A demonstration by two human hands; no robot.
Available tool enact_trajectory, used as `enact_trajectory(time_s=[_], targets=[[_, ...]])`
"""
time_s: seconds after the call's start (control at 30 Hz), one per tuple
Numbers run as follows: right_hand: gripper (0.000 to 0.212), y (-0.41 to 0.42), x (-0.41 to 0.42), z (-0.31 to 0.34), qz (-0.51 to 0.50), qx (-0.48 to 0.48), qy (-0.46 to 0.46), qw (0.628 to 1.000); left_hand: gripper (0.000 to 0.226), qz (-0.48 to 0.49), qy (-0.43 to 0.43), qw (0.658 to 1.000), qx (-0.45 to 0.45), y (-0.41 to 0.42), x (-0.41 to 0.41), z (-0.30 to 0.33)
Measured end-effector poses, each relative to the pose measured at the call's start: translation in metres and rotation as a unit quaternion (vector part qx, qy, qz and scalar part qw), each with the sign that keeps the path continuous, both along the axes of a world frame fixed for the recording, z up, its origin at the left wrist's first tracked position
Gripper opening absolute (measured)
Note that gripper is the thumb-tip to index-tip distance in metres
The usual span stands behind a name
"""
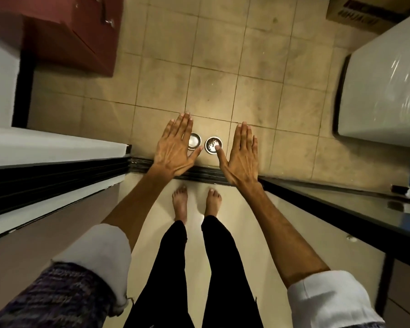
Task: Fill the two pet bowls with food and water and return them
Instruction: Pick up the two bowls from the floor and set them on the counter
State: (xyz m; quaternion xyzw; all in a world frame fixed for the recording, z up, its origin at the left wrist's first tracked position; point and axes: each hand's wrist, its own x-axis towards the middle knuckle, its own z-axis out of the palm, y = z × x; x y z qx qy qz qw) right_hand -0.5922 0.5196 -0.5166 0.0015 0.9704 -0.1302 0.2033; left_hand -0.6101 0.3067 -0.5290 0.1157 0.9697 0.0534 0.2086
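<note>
- Head view: we hold our left hand (pixel 175 147) and right hand (pixel 240 155) out flat, fingers spread, gripping nothing.
- Between them on the tiled floor (pixel 223 67) sit the water bowl (pixel 195 141) and, just beside it, the food bowl (pixel 213 145).

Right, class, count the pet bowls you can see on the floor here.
2. One bowl sits on the tiled floor partly behind the left hand; the other bowl, holding dark food, sits just right of it, beside the right hand. None seems hidden.
</note>
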Motion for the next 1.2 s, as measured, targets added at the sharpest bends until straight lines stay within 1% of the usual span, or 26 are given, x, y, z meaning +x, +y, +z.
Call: enact_trajectory(time_s=[0.07, 0.2, 0.4, 0.67, 0.9, 1.2], targets=[[0.090, 0.002, 0.004, -0.027, 0.000, 0.012, -0.010, 1.000, 0.089, -0.010, -0.011, 1.000, -0.007, -0.003, 0.003, -0.029], [0.089, 0.009, 0.010, -0.075, 0.001, 0.013, -0.016, 1.000, 0.089, -0.019, -0.009, 1.000, 0.019, -0.006, 0.010, -0.076], [0.091, 0.024, 0.011, -0.158, 0.036, 0.036, -0.038, 0.998, 0.088, -0.030, -0.002, 0.999, 0.019, -0.005, 0.017, -0.157], [0.089, 0.036, 0.008, -0.273, 0.076, 0.055, -0.039, 0.995, 0.087, -0.029, 0.007, 0.999, 0.022, 0.004, 0.025, -0.271], [0.088, 0.039, 0.007, -0.363, 0.072, 0.053, -0.048, 0.995, 0.087, -0.026, 0.008, 0.999, 0.019, -0.004, 0.029, -0.370], [0.088, 0.051, 0.008, -0.478, 0.067, 0.090, -0.102, 0.988, 0.088, -0.004, -0.019, 1.000, 0.015, -0.015, 0.023, -0.482]])
